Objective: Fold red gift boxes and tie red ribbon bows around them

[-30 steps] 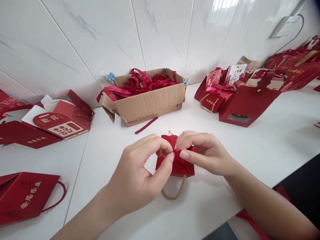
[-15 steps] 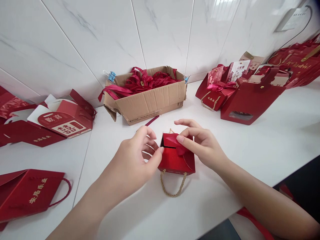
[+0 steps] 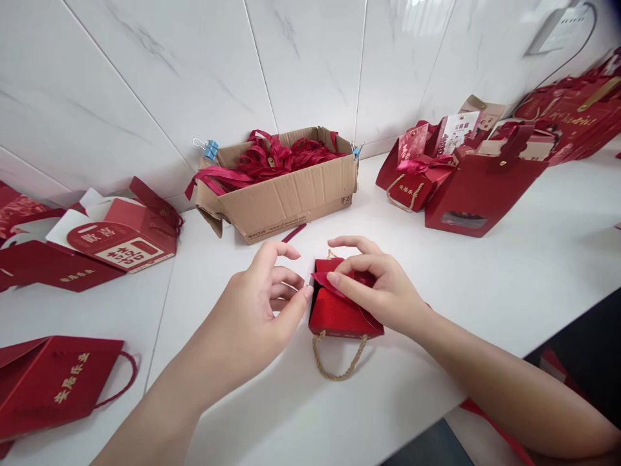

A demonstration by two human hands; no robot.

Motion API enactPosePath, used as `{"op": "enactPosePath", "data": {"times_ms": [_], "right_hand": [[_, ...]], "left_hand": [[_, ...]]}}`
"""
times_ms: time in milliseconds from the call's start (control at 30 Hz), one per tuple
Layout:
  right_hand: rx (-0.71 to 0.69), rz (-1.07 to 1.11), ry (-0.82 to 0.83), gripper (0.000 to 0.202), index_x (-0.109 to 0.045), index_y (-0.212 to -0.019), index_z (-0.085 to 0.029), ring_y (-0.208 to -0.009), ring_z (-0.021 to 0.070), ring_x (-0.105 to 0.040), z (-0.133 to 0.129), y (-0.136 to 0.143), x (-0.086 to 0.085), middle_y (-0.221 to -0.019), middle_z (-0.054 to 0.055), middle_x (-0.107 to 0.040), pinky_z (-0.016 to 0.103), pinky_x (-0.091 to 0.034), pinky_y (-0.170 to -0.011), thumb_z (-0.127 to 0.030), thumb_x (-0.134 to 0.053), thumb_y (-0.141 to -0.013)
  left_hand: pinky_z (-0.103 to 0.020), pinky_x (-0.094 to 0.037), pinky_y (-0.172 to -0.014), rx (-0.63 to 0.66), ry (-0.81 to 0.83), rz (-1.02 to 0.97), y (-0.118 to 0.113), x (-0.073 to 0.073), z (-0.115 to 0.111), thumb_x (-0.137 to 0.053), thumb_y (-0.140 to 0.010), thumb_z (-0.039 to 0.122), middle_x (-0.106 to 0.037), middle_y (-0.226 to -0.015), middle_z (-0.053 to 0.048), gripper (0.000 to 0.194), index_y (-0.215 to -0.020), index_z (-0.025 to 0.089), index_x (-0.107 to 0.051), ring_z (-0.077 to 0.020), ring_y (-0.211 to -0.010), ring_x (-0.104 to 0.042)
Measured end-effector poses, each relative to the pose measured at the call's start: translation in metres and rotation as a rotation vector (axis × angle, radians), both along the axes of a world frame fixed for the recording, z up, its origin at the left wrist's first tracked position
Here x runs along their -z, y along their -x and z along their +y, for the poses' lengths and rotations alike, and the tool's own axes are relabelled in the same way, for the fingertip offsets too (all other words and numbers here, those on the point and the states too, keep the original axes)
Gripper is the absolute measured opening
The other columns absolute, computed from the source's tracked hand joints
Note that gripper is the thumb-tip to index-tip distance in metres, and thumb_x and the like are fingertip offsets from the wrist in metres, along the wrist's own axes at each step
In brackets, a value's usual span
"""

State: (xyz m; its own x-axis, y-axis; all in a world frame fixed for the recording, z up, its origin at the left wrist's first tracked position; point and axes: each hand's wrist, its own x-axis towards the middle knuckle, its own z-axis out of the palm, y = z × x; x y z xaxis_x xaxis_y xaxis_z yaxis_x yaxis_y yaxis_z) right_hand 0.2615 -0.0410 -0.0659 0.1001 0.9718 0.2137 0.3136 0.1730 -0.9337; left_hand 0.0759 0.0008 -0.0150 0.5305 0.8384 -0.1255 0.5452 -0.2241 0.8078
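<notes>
A small red gift box with a gold rope handle stands on the white table in front of me. A dark red ribbon lies across its top, its end pointing left. My right hand is over the box's right side, thumb and index finger closed on the ribbon, other fingers raised. The rest of the ribbon is partly hidden under that hand. At the box's left edge is my left hand, fingers curved and apart, nothing visible in them. Its thumb tip comes close to the box; whether it touches I cannot tell.
Behind the box, a cardboard carton full of red ribbons stands by the tiled wall, a loose ribbon piece before it. Red gift boxes and a red bag are on the left. More red boxes stand at the right.
My right hand has moved slightly left over the box, bringing the ribbon's end toward the left edge. My left hand stays beside the box. The view has shifted a little.
</notes>
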Motion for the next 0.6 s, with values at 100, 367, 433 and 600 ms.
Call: {"op": "enactPosePath", "data": {"times_ms": [100, 367, 433, 600], "right_hand": [[0.011, 0.005, 0.015, 0.019, -0.066, -0.064, -0.020, -0.119, 0.0259, -0.052, -0.0002, 0.0010, 0.0005, -0.121, 0.007, -0.058, 0.041, -0.041, -0.095, -0.027, -0.063, -0.081], [0.011, 0.043, -0.001, 0.017, -0.069, -0.069, -0.021, -0.119, 0.0252, -0.052, 0.0007, 0.0020, 0.0015, -0.119, 0.007, -0.059, 0.040, -0.041, -0.096, -0.029, -0.063, -0.082], [0.013, 0.051, 0.002, 0.017, -0.069, -0.068, -0.021, -0.118, 0.0254, -0.053, 0.0008, 0.0018, 0.0015, -0.117, 0.007, -0.060, 0.040, -0.042, -0.095, -0.028, -0.063, -0.082], [0.009, 0.018, 0.005, 0.016, -0.070, -0.068, -0.021, -0.118, 0.0266, -0.053, 0.0013, 0.0023, 0.0020, -0.120, 0.007, -0.059, 0.042, -0.042, -0.095, -0.029, -0.064, -0.081]], "left_hand": [[-0.021, -0.049, -0.055, 0.004, 0.000, -0.006, 0.0001, 0.0004, 0.0008, -0.056, -0.087, 0.034, -0.066, -0.079, 0.003, 0.028, -0.110, 0.031, -0.041, -0.0147, -0.069, -0.066], [-0.018, -0.044, -0.050, 0.024, -0.006, 0.006, 0.0003, -0.0005, 0.0001, -0.054, -0.089, 0.036, -0.068, -0.083, 0.003, 0.027, -0.111, 0.032, -0.040, -0.0146, -0.072, -0.066], [-0.018, -0.046, -0.052, 0.024, -0.015, 0.006, 0.0013, -0.0004, 0.0003, -0.054, -0.089, 0.036, -0.069, -0.083, 0.003, 0.027, -0.111, 0.032, -0.040, -0.0138, -0.071, -0.066], [-0.018, -0.049, -0.056, 0.027, -0.015, 0.008, 0.0017, -0.0005, -0.0002, -0.055, -0.089, 0.037, -0.069, -0.083, 0.004, 0.027, -0.111, 0.032, -0.040, -0.0132, -0.074, -0.066]]}}
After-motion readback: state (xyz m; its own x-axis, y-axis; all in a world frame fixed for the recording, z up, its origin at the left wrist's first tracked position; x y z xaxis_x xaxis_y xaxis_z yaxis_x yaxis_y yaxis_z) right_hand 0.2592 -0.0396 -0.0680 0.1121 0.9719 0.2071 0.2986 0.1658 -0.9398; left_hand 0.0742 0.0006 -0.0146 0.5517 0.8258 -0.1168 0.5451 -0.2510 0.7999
